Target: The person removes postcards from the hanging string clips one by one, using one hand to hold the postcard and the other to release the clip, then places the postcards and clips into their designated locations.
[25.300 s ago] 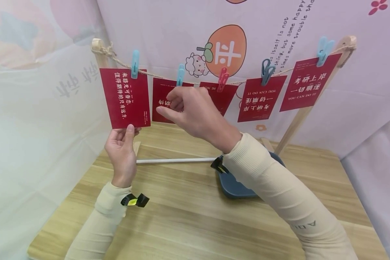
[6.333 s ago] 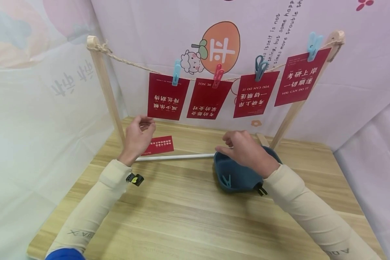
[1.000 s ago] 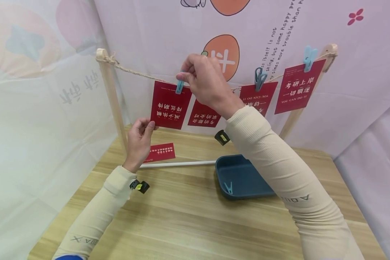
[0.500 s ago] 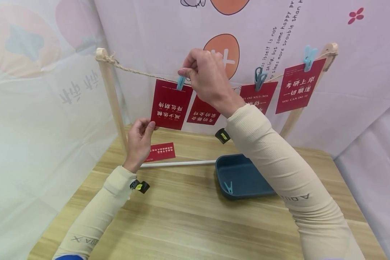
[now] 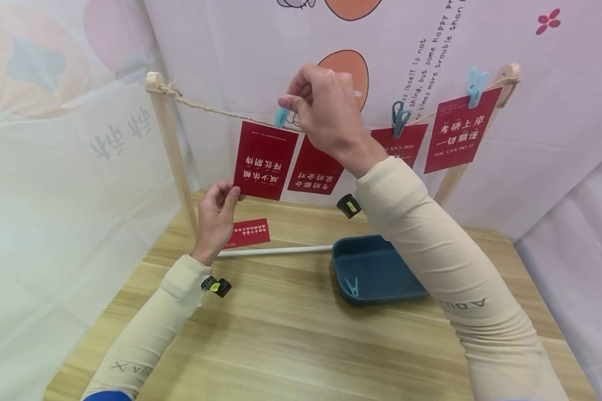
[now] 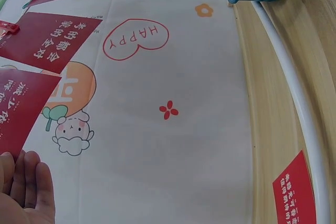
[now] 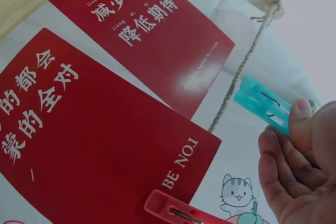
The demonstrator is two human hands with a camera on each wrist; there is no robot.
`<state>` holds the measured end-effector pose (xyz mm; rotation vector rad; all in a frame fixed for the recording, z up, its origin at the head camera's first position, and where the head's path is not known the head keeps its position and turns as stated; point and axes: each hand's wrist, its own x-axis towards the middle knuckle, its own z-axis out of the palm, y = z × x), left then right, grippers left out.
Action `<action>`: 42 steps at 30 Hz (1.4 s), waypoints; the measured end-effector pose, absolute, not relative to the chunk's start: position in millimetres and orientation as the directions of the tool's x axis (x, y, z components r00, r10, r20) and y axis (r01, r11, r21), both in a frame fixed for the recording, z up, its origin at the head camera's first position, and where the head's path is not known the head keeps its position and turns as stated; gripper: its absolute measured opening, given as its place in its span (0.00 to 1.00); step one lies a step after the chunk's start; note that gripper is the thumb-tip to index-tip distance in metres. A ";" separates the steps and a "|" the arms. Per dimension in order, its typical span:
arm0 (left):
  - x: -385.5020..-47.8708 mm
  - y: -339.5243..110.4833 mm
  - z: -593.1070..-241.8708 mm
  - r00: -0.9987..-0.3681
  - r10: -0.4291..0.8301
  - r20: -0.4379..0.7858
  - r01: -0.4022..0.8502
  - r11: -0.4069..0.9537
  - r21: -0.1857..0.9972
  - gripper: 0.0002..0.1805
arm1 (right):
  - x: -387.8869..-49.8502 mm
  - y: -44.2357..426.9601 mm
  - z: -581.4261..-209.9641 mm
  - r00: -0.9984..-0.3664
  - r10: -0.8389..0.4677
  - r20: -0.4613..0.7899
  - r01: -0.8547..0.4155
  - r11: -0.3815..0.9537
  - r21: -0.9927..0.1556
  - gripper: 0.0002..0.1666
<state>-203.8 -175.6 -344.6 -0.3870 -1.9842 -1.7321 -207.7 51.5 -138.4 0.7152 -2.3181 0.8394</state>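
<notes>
My left hand (image 5: 214, 220) pinches the lower left corner of a red card (image 5: 266, 161) with white lettering, whose top edge is by the twine (image 5: 215, 111). Above that card, my right hand (image 5: 328, 106) pinches a light blue clothespin (image 5: 282, 117) between thumb and fingers. In the right wrist view the clothespin (image 7: 262, 106) stands off both twine and card. Beside it hangs a second red card (image 7: 105, 140) under a red clothespin (image 7: 178, 211), which my right hand hides in the head view.
Two more red cards hang to the right, under a dark teal clothespin (image 5: 399, 120) and a light blue one. Wooden posts (image 5: 173, 150) carry the twine. On the table lie a red card (image 5: 251, 232), a white rod (image 5: 276, 252) and a blue tray (image 5: 381, 298) with a clothespin (image 5: 352, 287) inside.
The light blue clothespin has come up off the card's top edge with my right hand. My left hand stays at the corner. Much earlier, the card now on the table hung leftmost on the twine.
</notes>
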 end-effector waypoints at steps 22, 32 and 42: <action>-204.4 -181.0 -351.3 -0.857 -0.112 0.503 0.481 0.176 0.859 0.17 | -200.9 62.0 -147.3 -0.601 -0.407 0.688 -0.744 0.600 -0.294 0.24; -205.9 -181.2 -352.7 -0.865 -0.110 0.489 0.470 0.161 0.868 0.17 | -200.2 65.7 -150.7 -0.576 -0.452 0.681 -0.771 0.578 -0.267 0.24; -208.0 -180.3 -355.3 -0.872 -0.113 0.477 0.458 0.157 0.875 0.18 | -199.7 70.0 -158.0 -0.535 -0.469 0.703 -0.802 0.544 -0.247 0.22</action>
